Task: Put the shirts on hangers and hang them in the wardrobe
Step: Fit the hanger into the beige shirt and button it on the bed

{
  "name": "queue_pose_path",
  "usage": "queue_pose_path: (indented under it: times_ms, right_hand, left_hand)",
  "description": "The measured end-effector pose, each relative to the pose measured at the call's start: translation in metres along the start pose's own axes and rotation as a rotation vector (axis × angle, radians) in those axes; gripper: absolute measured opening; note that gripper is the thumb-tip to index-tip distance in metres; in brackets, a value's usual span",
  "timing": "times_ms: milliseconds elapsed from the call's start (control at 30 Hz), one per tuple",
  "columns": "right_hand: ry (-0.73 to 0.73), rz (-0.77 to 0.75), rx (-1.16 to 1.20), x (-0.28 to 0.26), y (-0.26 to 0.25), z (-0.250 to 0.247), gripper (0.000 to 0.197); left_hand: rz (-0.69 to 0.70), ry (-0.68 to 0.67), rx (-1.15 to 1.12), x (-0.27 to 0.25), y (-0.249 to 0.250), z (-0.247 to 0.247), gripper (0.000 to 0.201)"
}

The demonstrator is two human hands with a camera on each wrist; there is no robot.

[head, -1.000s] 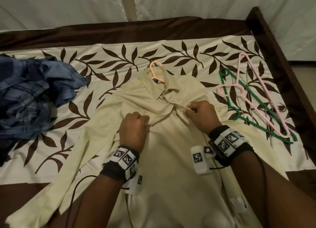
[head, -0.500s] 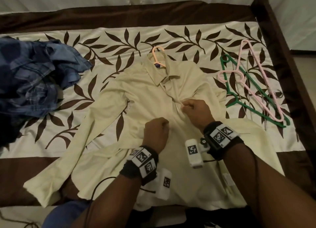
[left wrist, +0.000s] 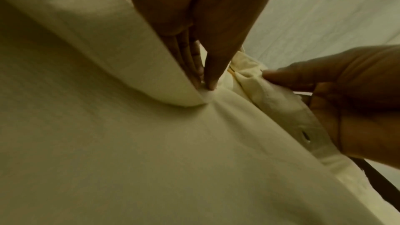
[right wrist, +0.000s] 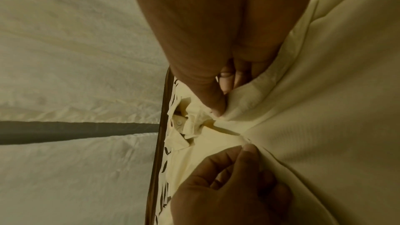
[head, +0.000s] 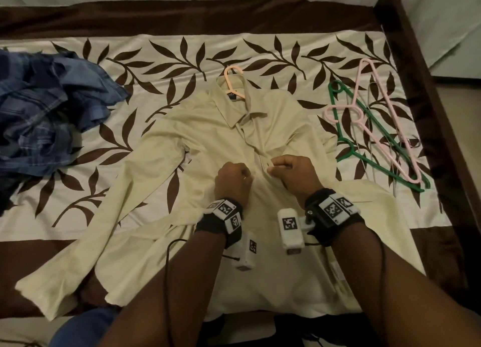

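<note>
A cream long-sleeved shirt [head: 208, 138] lies face up on the bed, with a peach hanger's hook [head: 233, 80] sticking out of its collar. My left hand [head: 234, 180] pinches the left front edge of the cream shirt [left wrist: 108, 143] at mid-chest. Just to its right, my right hand [head: 291, 172] pinches the buttonhole placket [left wrist: 288, 109] of the cream shirt [right wrist: 324, 126]. The two edges are drawn close together. A small button [right wrist: 179, 122] shows higher up the placket. A crumpled blue plaid shirt [head: 46, 112] lies at the bed's left.
A green hanger [head: 364, 149] and a pink hanger [head: 377, 128] lie crossed on the leaf-patterned bedcover [head: 182, 58] to the right of the shirt. The dark wooden bed frame [head: 416, 73] runs along the right side. A pale curtain hangs behind the bed.
My left hand moved right toward the right hand, bringing the two front edges of the cream shirt together at mid-chest. My head view shifted lower and closer.
</note>
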State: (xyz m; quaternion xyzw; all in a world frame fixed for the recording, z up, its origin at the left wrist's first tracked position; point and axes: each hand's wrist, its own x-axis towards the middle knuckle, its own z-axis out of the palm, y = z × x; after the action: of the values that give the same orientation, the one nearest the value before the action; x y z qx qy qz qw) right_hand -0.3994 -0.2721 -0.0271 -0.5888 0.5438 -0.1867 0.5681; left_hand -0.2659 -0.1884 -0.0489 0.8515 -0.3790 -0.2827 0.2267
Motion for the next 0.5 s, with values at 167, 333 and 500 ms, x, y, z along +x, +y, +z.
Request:
queue_pose_path:
  times_ms: [167, 333, 500]
  right_hand:
    - [0.013, -0.068, 0.05, -0.002, -0.006, 0.002, 0.018]
    - [-0.054, -0.154, -0.02, -0.009, -0.02, 0.012, 0.005]
    - [-0.021, -0.247, -0.199, -0.004, -0.019, 0.02, 0.002]
  left_hand:
    - [-0.068, 0.02, -0.311, -0.002, 0.001, -0.007, 0.013]
    - [-0.064, 0.007, -0.513, -0.005, 0.01, -0.027, 0.01]
    - [-0.08, -0.062, -0.585, -0.003, 0.016, -0.036, 0.015]
